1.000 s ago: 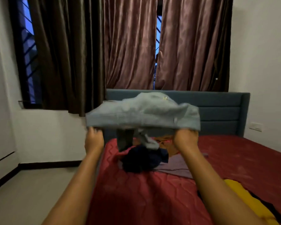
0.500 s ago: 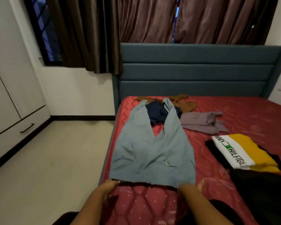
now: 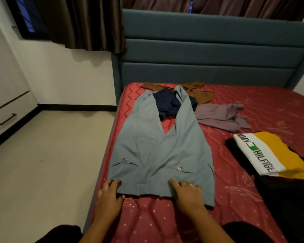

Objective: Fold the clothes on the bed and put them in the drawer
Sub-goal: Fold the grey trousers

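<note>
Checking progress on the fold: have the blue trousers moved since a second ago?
Yes. The blue trousers went down from in front of the headboard to lie flat on the mattress.

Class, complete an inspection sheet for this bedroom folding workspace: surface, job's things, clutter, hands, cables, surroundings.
Surface: red quilted mattress, partly covered by clothes.
Job's things: light blue trousers spread flat, legs partly over a navy garment; brown garment and lilac garment unfolded; white-and-yellow shirt folded on black clothing; drawer shut.
Clutter: nothing seen.
Hands: left hand pinches the waistband corner; right hand rests flat on the waistband.
Cables: nothing seen.
Surroundings: blue headboard, dark curtains, pale floor.
</note>
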Tool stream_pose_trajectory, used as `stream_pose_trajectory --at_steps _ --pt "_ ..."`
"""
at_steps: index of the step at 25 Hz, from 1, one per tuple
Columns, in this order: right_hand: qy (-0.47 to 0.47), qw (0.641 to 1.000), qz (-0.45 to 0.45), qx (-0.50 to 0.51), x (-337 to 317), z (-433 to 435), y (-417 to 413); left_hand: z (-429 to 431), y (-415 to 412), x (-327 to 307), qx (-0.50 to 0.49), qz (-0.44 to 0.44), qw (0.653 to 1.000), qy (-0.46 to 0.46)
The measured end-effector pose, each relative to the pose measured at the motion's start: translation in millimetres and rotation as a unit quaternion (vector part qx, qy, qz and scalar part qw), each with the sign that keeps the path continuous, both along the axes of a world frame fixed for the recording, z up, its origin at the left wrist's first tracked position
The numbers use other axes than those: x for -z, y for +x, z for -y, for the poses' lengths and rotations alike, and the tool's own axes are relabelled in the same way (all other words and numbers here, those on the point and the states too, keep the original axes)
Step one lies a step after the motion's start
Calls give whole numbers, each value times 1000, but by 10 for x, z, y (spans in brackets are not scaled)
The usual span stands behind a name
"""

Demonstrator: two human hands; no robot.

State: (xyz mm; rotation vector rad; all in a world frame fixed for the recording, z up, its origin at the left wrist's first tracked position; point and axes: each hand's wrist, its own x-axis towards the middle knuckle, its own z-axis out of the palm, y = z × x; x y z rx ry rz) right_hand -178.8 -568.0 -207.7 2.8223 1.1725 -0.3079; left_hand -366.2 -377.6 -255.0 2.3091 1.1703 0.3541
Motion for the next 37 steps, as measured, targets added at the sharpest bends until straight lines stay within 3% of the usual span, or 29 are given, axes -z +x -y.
stream_pose_trajectory --at_steps 4,7,12,17,18,20,22,26,30,32,34,36,37 --pt "16 999 -26 30 86 -188 117 49 444 -29 -50 -45 996 56" --pt "33 999 -13 33 93 -241 134 -11 630 -38 4 -58 983 171" --pt "58 995 7 77 -88 -171 274 5 553 35 45 -49 979 193" --pt "162 969 118 146 -490 258 499 -7 451 -64 67 -11 969 236" --pt "148 972 91 157 -463 362 556 -16 437 -82 71 -16 969 235" --pt "28 989 -52 137 -270 459 583 10 373 -87 66 -36 972 224" --pt "-57 980 -148 123 -82 429 563 45 342 -83 19 -52 985 166" --pt "-12 979 -112 171 -35 283 644 -36 302 -133 -48 -111 992 33" --pt "-5 956 -121 268 12 304 664 -164 342 -203 -5 -7 991 -135" --pt "38 934 -110 337 4 335 713 -161 368 -312 -54 101 954 -278" --pt "51 918 -141 368 44 359 777 -137 406 -424 -95 200 893 -393" --pt "68 922 -149 350 83 359 803 -124 426 -460 -108 269 858 -424" --pt "115 921 -140 344 74 359 824 -125 431 -445 -106 287 861 -407"
